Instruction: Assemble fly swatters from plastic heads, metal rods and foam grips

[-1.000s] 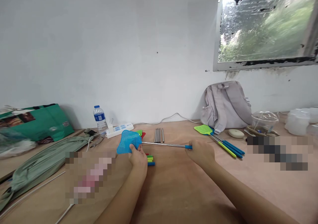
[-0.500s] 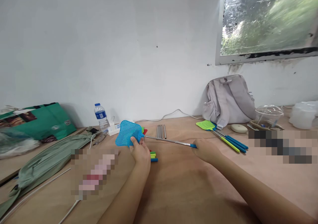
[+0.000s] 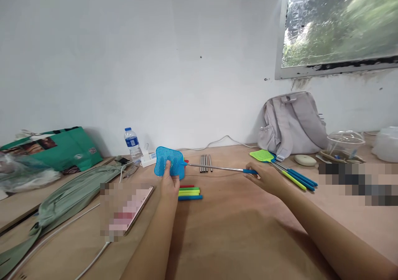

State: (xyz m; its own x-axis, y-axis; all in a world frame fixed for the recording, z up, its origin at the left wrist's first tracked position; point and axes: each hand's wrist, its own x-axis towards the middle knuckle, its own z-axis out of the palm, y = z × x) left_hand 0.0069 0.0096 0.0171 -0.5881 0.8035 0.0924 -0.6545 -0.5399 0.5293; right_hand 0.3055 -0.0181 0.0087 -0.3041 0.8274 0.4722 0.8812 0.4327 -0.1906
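Now left hand pinching blue swatter head, right hand gripping handle

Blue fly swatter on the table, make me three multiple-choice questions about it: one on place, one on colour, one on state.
1. Where does the left hand grip the blue fly swatter?
A. at the mesh head
B. at the rod's middle
C. nowhere

2. What colour is the handle grip in the right hand?
A. red
B. blue
C. black

3. How is the swatter held?
A. flat on the table
B. lifted between both hands
C. leaning on the backpack

Answers: 1 A, the fingers pinch the mesh head's lower edge. 2 B, a blue tip shows at the right hand's fingers. 3 B, the metal rod spans the gap between the hands, clear of the table.
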